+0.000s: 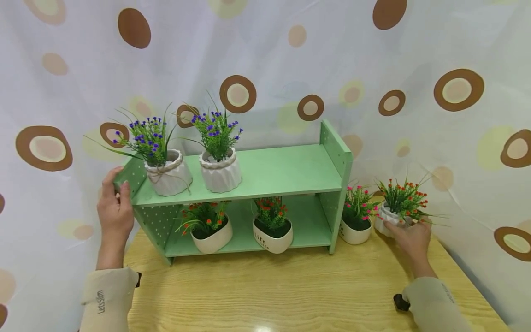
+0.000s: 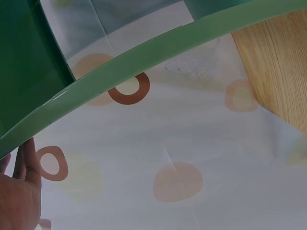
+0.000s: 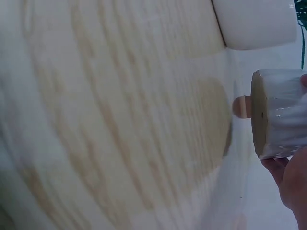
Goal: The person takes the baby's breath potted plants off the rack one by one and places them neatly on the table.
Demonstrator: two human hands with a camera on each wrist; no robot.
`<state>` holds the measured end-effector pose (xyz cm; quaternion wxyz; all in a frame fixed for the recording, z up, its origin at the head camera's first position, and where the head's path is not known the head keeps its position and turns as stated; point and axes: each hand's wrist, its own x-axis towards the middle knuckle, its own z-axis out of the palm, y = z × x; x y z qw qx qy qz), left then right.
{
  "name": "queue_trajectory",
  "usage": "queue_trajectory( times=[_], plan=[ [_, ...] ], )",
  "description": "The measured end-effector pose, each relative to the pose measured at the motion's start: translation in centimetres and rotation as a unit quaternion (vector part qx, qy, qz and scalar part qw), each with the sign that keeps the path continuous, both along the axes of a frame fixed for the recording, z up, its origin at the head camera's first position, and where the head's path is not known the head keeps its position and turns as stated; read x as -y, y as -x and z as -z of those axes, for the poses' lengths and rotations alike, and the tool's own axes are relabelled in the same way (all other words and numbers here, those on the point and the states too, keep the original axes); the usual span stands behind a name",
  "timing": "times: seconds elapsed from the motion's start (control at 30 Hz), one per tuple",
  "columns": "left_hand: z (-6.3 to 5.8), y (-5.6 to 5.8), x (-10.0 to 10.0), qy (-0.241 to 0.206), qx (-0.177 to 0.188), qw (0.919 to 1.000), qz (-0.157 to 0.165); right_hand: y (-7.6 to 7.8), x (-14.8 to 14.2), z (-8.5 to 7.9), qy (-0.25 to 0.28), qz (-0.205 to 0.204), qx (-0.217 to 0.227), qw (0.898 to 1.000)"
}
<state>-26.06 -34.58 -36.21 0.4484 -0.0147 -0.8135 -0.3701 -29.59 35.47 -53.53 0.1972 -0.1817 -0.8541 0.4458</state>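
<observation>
My left hand (image 1: pixel 115 214) grips the upper left side panel of a green two-tier shelf (image 1: pixel 286 170); in the left wrist view its fingers touch the green edge (image 2: pixel 144 57). At the right, my right hand (image 1: pixel 415 240) holds a white ribbed flower pot (image 1: pixel 386 215) with orange-red flowers. The right wrist view shows this pot's base (image 3: pixel 259 115) raised off the table, the hand (image 3: pixel 295 187) around its side. Immediately left of it is an oval white pot (image 1: pixel 356 234) with pink flowers, standing beside the shelf.
Two white pots with purple flowers, a left one (image 1: pixel 170 177) and a right one (image 1: pixel 221 173), stand on the upper tier. Below are two oval pots, one (image 1: pixel 213 237) left and one (image 1: pixel 274 240) right, with orange-red flowers. A patterned curtain (image 1: pixel 269 50) hangs behind the wooden table (image 1: pixel 257 286).
</observation>
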Motion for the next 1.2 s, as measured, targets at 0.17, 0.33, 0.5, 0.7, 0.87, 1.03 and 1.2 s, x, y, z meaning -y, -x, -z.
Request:
queue_trajectory(
  times=[0.17, 0.33, 0.5, 0.7, 0.87, 1.03, 1.2],
  plan=[
    [0.0, 0.0, 0.0, 0.004, -0.001, 1.0000, 0.001, 0.1, -0.2, 0.7, -0.015, -0.006, 0.018, 1.000],
    [0.0, 0.0, 0.0, 0.007, -0.007, 1.0000, 0.001, 0.0, -0.3, 0.7, 0.002, -0.012, 0.023, 1.000],
    [-0.1, 0.0, 0.0, 0.008, -0.010, 0.9999, 0.003, -0.2, -0.5, 0.5, 0.029, -0.024, 0.035, 0.999],
    [0.0, 0.0, 0.0, 0.006, -0.006, 1.0000, 0.004, -0.5, -0.6, 1.2, -0.045, -0.056, 0.003, 0.997],
    [0.1, 0.0, -0.1, 0.004, -0.003, 1.0000, 0.007, -0.3, -0.7, 2.0, -0.136, -0.049, -0.048, 0.988],
    [0.1, 0.0, -0.1, 0.003, 0.000, 1.0000, 0.007, -0.4, -0.7, 1.7, -0.134, -0.040, -0.006, 0.990],
    [0.2, 0.1, 0.1, 0.005, -0.004, 1.0000, 0.004, -0.3, -0.4, 1.5, -0.085, -0.036, -0.001, 0.996]
  ],
)
